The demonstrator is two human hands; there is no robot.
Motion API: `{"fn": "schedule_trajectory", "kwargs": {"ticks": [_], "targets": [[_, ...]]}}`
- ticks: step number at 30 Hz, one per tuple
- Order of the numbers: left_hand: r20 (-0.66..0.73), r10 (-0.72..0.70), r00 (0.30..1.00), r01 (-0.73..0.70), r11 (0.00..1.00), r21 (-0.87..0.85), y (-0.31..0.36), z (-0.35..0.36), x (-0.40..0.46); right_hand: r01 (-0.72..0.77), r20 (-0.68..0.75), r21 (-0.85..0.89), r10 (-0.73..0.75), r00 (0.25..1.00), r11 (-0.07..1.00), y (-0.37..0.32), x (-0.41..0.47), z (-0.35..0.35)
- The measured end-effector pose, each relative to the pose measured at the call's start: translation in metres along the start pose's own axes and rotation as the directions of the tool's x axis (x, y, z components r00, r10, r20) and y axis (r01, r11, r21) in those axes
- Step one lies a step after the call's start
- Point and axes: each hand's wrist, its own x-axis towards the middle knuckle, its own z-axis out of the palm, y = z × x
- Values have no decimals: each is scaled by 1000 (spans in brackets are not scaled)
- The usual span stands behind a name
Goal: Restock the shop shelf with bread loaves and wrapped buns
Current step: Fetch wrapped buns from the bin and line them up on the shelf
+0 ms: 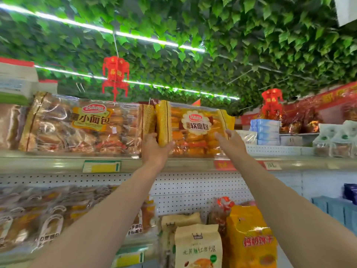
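Note:
A yellow bag of wrapped buns (195, 130) stands on the top shelf (173, 164), held at both ends. My left hand (154, 149) grips its lower left corner, thumb in front. My right hand (229, 142) presses against its right end with fingers stretched along the bag. To its left, touching it, lies a larger clear bag of small brown buns (85, 124). More bagged bread loaves (38, 215) fill the lower shelf at left.
Paper bags (197, 246) and a yellow packet (251, 238) stand on the lower shelf at centre right. Blue boxes (264, 130) and white packs (336, 140) sit on the top shelf to the right. Red lanterns (115, 74) hang from the leafy ceiling.

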Motion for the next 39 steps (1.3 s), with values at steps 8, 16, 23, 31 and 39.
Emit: {"fn": "schedule_trajectory", "kwargs": {"ticks": [8, 16, 23, 31, 39], "targets": [[-84, -48, 995, 59, 990, 127, 11, 29, 15, -89, 96, 22, 87, 992, 996, 35, 56, -6], [-93, -82, 992, 99, 976, 196, 26, 48, 7, -70, 173, -9, 71, 982, 997, 51, 72, 2], [-171, -78, 982, 113, 972, 204, 29, 48, 10, -69, 198, -29, 73, 977, 997, 46, 75, 11], [-181, -29, 983, 70, 973, 222, 22, 43, 7, -29, 137, -83, 40, 990, 996, 53, 70, 18], [-172, 41, 984, 12, 956, 294, 21, 34, -9, -35, 81, -200, 52, 995, 979, 49, 58, 21]]}}
